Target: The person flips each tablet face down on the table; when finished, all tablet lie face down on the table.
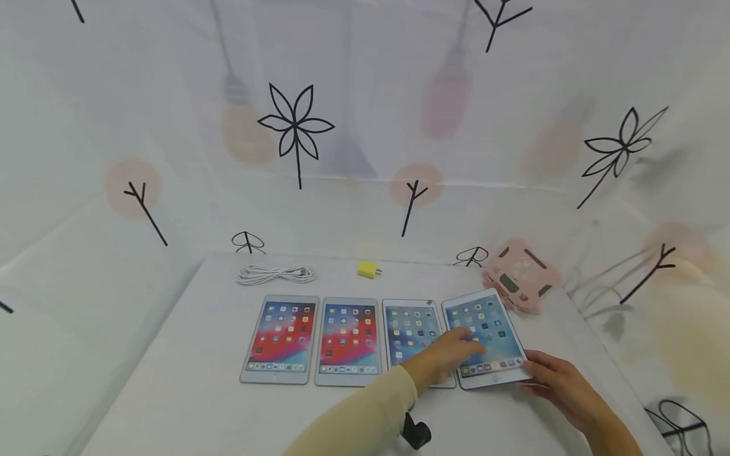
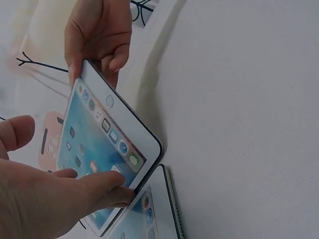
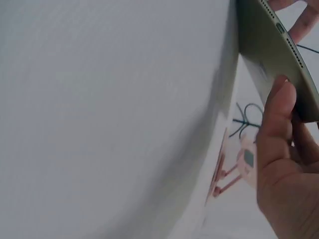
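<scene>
In the head view, four tablets with lit home screens lie in a row on a white table. The rightmost tablet (image 1: 483, 316) is turned askew, and its lower right corner is pinched by my right hand (image 1: 566, 387), thumb on the front. Its underside (image 3: 266, 64) shows in the right wrist view, tilted up off the table. My left hand (image 1: 443, 358) reaches across the neighbouring blue-screen tablet (image 1: 407, 329). Its extended fingers (image 2: 102, 186) touch the held tablet's screen near the left edge, thumb spread apart. Two red-and-blue-screen tablets, one (image 1: 284, 335) and another (image 1: 349, 335), lie farther left.
A coiled white cable (image 1: 275, 274) and a yellow plug adapter (image 1: 368, 270) lie along the back of the table (image 1: 188, 380). A pink stand-like holder (image 1: 523, 271) is at the back right, close to the held tablet. Patterned white cloth (image 1: 353, 152) hangs behind.
</scene>
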A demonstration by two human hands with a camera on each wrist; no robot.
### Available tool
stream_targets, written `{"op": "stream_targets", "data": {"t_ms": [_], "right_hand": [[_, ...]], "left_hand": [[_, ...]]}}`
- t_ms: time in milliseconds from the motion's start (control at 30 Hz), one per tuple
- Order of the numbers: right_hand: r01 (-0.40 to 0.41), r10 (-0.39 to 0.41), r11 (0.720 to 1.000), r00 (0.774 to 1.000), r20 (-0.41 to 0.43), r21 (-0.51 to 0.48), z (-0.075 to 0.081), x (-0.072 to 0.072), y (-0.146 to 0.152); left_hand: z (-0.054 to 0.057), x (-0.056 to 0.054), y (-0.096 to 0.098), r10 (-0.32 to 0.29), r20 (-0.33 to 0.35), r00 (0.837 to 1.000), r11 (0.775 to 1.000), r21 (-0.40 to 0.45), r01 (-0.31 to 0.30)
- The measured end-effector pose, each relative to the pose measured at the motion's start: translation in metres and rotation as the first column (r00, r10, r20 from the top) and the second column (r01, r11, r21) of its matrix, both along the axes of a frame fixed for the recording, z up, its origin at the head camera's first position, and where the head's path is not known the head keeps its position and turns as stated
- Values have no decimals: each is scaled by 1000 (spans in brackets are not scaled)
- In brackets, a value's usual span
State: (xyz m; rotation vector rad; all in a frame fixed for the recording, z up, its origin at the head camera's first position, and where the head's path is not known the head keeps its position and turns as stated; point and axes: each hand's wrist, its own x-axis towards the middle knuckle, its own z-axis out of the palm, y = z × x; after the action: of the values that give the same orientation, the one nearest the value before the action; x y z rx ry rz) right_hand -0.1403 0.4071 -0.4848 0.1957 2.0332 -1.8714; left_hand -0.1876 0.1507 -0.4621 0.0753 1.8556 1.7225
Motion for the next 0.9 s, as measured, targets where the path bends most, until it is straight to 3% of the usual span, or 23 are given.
{"op": "stream_targets", "data": {"t_ms": [67, 167, 300, 400, 533, 600, 733, 767, 833, 900], "right_hand": [[-15, 5, 991, 997, -71, -131, 2, 1, -6], [-13, -24, 983, 979, -201, -181, 8, 5, -22], [85, -82, 996, 947, -312, -3, 24, 13, -45], [149, -80, 975, 928, -365, 164, 37, 18, -61], [219, -61, 918, 902, -427, 330, 51, 25, -80], [254, -13, 858, 880, -475, 447, 54, 29, -89], [334, 140, 715, 793, -593, 614, 53, 33, -107], [353, 170, 692, 768, -618, 629, 52, 34, -110], [369, 205, 685, 730, -652, 628, 50, 34, -115], [353, 216, 704, 721, -659, 617, 47, 33, -115]], "left_hand": [[-1, -1, -2, -26, 10, 1000, 999, 24, 26], [-1, -3, -4, -74, 38, 996, 993, 96, 70], [0, -5, -4, -102, 81, 991, 974, 211, 83], [3, -6, -3, -88, 95, 992, 959, 277, 58], [8, -2, 2, -54, 139, 989, 928, 373, -2], [10, 0, 4, -27, 170, 985, 907, 418, -47], [9, 5, 6, 38, 212, 976, 872, 471, -136], [8, 5, 6, 51, 209, 977, 868, 475, -147], [5, 6, 4, 70, 195, 978, 855, 494, -159], [2, 6, 2, 81, 169, 982, 837, 524, -159]]}}
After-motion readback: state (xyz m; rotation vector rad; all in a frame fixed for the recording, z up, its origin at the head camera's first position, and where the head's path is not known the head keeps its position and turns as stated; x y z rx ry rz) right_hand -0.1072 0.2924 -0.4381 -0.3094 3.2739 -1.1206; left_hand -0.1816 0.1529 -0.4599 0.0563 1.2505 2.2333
